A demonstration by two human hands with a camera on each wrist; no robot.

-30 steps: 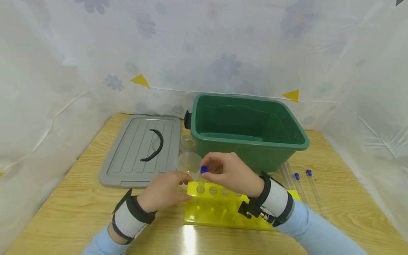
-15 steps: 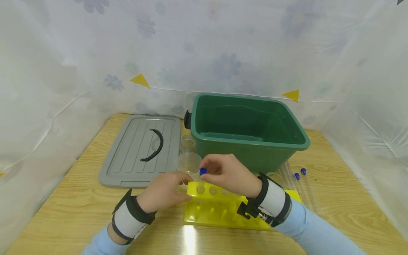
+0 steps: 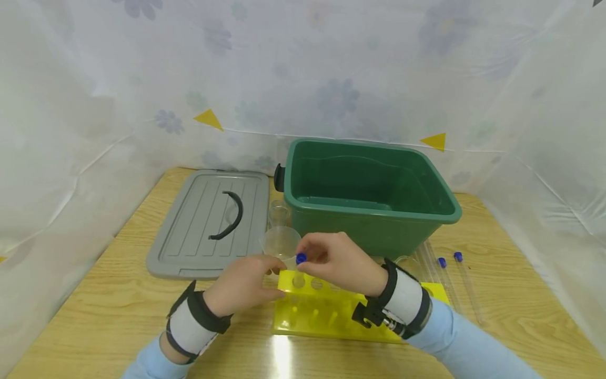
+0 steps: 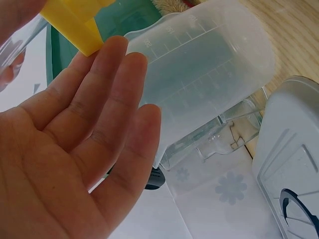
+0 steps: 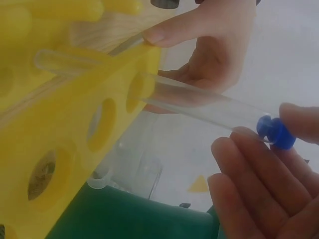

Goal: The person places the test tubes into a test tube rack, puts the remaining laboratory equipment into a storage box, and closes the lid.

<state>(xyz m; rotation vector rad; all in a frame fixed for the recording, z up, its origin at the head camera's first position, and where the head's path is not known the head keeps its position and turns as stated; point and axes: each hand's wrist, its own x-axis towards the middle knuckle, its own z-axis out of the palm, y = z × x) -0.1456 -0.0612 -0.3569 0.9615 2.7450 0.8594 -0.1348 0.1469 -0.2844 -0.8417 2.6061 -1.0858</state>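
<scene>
My right hand (image 3: 338, 260) pinches the blue stopper (image 5: 276, 132) of a clear test tube (image 5: 204, 105) between thumb and fingers. The tube passes through the end hole of a yellow test tube rack (image 3: 326, 310), its rounded bottom below the upper plate in the right wrist view. Gripping the rack's left end, my left hand (image 3: 246, 281) has its thumb in front and its fingers behind. Just beyond those fingers stands a translucent measuring beaker (image 4: 199, 64). The rack's right part lies partly hidden under my right forearm.
Behind the rack stands a green bin (image 3: 369, 226). A grey lid (image 3: 199, 226) with a black handle lies left. Smaller clear glassware (image 3: 279, 212) sits behind the beaker. Two stoppered test tubes (image 3: 470, 289) lie on the table at right, near other clear tubes (image 3: 427, 260).
My right hand and the blue stopper have sunk slightly toward the rack. The outermost loose tube at right rolled left, then back right. My left hand stays put.
</scene>
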